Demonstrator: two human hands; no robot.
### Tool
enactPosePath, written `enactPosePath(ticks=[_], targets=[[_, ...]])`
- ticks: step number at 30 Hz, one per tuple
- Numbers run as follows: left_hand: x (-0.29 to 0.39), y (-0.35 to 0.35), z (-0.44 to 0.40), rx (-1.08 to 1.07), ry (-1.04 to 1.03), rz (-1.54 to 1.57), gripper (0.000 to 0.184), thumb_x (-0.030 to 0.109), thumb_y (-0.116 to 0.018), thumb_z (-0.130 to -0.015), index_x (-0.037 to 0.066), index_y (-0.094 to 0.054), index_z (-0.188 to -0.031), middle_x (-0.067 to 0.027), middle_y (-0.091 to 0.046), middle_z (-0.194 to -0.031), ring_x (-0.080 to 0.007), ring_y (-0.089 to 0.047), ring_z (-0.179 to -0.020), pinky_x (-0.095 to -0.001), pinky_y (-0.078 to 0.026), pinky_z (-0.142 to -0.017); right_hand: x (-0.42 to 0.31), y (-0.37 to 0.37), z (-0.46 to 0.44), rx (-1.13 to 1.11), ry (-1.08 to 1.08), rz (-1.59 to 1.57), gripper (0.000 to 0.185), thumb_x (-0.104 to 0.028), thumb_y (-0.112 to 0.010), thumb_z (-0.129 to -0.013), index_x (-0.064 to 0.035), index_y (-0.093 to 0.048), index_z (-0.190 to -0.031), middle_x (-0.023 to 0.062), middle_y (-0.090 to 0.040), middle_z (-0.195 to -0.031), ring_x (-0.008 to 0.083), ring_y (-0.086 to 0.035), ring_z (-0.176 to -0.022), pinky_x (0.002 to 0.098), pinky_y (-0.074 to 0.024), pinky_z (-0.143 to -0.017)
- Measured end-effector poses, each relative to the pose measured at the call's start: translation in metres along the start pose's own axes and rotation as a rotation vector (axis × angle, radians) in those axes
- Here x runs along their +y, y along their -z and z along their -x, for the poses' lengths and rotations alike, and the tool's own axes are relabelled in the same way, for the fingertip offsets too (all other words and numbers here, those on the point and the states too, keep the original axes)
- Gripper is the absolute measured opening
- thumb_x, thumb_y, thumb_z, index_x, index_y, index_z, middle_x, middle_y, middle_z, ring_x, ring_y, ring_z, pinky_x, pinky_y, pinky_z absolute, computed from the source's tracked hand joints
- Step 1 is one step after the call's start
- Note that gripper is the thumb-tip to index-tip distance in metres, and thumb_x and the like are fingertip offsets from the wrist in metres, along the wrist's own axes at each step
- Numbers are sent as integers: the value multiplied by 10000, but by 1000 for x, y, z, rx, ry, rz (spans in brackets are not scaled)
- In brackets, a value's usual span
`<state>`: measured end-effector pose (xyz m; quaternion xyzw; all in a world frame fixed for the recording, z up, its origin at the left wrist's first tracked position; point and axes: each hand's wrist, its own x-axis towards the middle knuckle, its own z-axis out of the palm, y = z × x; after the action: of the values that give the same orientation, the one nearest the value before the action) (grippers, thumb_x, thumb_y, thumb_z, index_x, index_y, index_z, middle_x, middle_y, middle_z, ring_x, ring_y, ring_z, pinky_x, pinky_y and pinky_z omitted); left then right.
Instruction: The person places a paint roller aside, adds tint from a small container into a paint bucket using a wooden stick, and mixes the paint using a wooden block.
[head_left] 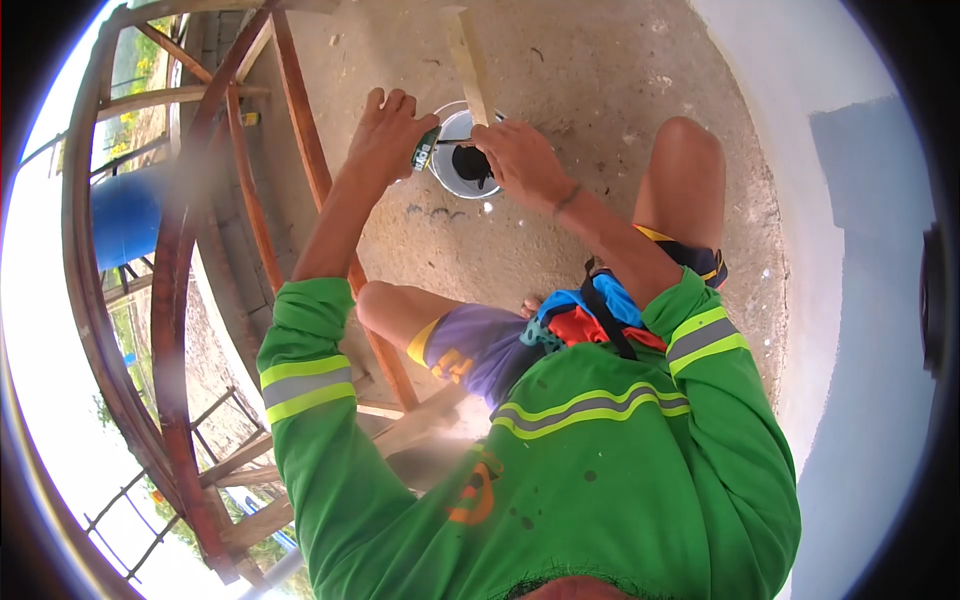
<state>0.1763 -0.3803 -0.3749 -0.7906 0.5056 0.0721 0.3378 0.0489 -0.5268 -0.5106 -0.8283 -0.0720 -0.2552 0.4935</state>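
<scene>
- Two hands: one left hand (388, 132) and one right hand (522, 165).
- One white bucket (456, 128).
- One small green thing (424, 149) with letters on it.
- One thin dark stick (455, 142).
- One long flat tan strip (468, 65).
- One green shirt (610, 490).
- Three grey stripes (308, 383) on the shirt, with yellow edges.
- Two bare knees (685, 148).
- One pair of shorts (475, 345).
- One wrist band (568, 197).
- One big blue barrel (127, 218).

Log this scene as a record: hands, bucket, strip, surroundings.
left hand: gripping small green container with white lettering
right hand: apparently holding thin dark rod, directed toward the container
bucket: round, white, between the hands; dark contents
strip: pale, flat, wooden, overlapping bucket's far rim; whether held, unclear
ground: bare, brown
wall: whitish, grey patch
</scene>
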Motion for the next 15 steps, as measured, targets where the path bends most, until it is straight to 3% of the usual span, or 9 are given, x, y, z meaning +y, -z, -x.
enactPosePath(ticks=[5,10,15], targets=[[3,-8,1,91,-16,-58,528,100,-810,-676,251,-671,-1162,-44,-619,-1096,-232,-514,-1203,-444,-326,-1026,17,-3,1,-36,-179,-168,58,-111,-571,-940,-59,-554,-921,200,-621,-772,415,-622,-737,507,-479,-657],[7,-14,5,126,7,-15,550,91,-798,-680,250,-662,-1189,-53,-607,-1105,-239,-513,-1196,-443,-330,-1020,11,8,6,-2,-176,-181,61,-105,-586,-935,-61,-544,-926,187,-618,-791,406,-615,-777,505,-474,-683],[9,-16,5,29,60,121,621,141,-817,-639,235,-646,-1229,-61,-605,-1104,-249,-503,-1188,-439,-329,-1009,-2,13,25,50,-146,-116,69,-93,-601,-926,-74,-536,-942,161,-610,-818,382,-601,-811,490,-473,-714]])
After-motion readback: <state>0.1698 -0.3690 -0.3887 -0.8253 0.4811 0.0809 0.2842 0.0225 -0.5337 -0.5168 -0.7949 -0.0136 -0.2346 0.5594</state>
